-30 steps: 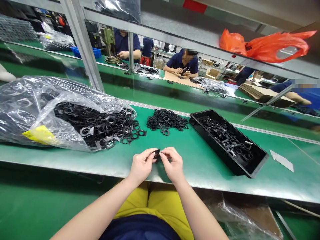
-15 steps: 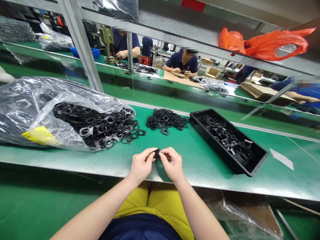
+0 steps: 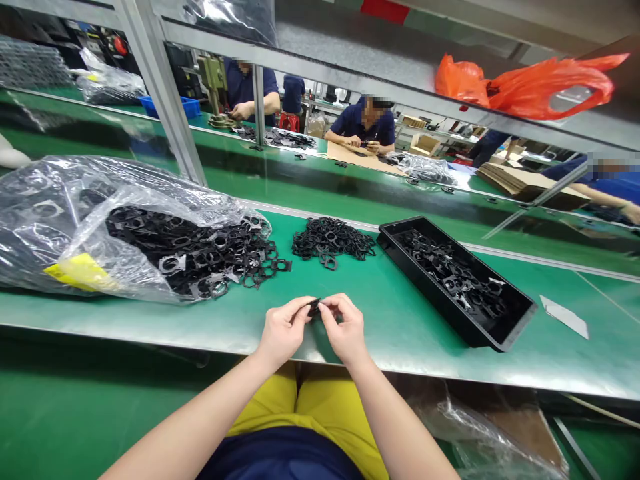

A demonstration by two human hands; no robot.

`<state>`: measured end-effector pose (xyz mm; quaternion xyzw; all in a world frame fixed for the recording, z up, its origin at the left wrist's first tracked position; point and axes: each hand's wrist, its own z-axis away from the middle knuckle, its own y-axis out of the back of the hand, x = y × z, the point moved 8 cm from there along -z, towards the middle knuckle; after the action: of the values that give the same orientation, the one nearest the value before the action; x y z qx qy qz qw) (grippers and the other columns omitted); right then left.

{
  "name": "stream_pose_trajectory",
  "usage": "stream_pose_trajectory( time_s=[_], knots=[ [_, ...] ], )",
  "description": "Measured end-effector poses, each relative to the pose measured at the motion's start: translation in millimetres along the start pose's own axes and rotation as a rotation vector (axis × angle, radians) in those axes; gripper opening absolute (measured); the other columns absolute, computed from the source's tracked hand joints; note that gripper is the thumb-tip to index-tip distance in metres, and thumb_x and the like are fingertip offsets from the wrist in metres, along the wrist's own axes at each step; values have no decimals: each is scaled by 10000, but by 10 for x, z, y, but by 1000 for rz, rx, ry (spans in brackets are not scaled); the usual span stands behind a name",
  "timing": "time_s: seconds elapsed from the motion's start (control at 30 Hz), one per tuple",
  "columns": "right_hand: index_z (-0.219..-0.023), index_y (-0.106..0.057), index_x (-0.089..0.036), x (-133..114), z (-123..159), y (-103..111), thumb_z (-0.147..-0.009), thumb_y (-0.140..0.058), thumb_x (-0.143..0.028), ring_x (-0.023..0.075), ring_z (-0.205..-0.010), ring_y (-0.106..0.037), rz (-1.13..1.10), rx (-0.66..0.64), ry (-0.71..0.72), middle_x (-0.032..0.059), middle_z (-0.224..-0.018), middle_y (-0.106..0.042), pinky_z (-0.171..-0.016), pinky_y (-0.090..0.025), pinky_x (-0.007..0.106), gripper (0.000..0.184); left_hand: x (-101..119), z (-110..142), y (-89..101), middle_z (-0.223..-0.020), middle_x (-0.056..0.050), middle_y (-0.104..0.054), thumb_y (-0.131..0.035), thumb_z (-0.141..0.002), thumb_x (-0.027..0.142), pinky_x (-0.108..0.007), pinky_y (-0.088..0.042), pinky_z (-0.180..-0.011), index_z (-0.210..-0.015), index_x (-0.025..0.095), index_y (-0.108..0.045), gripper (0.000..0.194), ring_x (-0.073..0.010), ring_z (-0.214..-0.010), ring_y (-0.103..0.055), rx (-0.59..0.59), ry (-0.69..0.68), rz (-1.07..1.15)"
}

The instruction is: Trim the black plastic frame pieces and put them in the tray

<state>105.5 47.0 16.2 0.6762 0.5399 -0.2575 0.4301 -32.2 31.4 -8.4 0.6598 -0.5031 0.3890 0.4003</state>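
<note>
My left hand [image 3: 286, 328] and my right hand [image 3: 344, 325] meet above the green table's front edge. Both pinch a small black part [image 3: 314, 308] between thumb and fingers; most of it is hidden, so I cannot tell its full shape. Just beyond my hands lies a heap of thin black ring-shaped parts [image 3: 333, 239]. To the left, flat black parts with round holes [image 3: 200, 257] spill from a clear plastic bag [image 3: 115, 193]. On the right stands a black tray [image 3: 500, 337] with similar black parts in it.
White cards [image 3: 565, 317] lie right of the tray. A metal post [image 3: 160, 93] rises behind the bag. An orange plastic bag [image 3: 550, 87] rests on the overhead shelf. Across the bench, several people in dark blue work at another green table. Under my table is more clear plastic [image 3: 465, 427].
My hands stay almost in place, still pinching the black part, which has tilted slightly. Across the way, a person's hand at the far right has shifted.
</note>
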Motion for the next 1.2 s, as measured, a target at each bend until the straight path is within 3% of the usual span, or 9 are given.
stream_pose_trajectory(
  time_s=[0.13,0.33,0.53,0.8,1.0,1.2],
  knots=[
    [-831,-620,-184,73,-14,-16,-838,-565,-227,176,-801,-596,-43,-32,-17,55,-857,-620,-681,-503,276,70,7,3,0,-882,-50,-746,-519,-851,218,-281,-618,-662,-962,168,-699,217,-165,-672,-716,-13,-22,-13],
    [-785,-595,-180,166,-19,-24,-850,-540,-224,154,-695,-583,-70,-56,-35,27,-747,-594,-651,-501,270,97,5,-28,-48,-868,-49,-735,-536,-845,224,-284,-605,-673,-966,189,-697,205,-172,-733,-702,-79,-37,-29],
    [-746,-617,-191,58,-22,-76,-818,-575,-208,167,-699,-571,-53,-105,23,29,-741,-606,-668,-486,292,85,4,-36,31,-854,-61,-725,-625,-779,232,-278,-579,-690,-891,210,-725,152,-181,-749,-678,-79,-5,-29],
    [-814,-604,-186,-65,-6,-65,-807,-592,-200,162,-704,-568,-43,-98,70,44,-808,-595,-654,-492,285,19,-99,81,127,-857,-39,-682,-552,-840,277,-285,-602,-686,-952,168,-578,159,-165,-783,-693,44,131,167],
    [-833,-617,-198,-175,28,-58,-823,-572,-175,170,-713,-582,30,-48,180,51,-800,-613,-649,-506,302,52,-128,126,123,-837,-14,-663,-574,-838,295,-297,-600,-737,-947,180,-560,159,-156,-804,-684,67,152,251],
    [-826,-631,-207,-180,43,-60,-841,-549,-166,197,-781,-596,29,-47,203,71,-823,-624,-680,-511,331,94,-122,146,118,-819,-21,-696,-578,-842,259,-294,-599,-747,-910,174,-573,109,-166,-814,-700,81,141,271]
  ],
)
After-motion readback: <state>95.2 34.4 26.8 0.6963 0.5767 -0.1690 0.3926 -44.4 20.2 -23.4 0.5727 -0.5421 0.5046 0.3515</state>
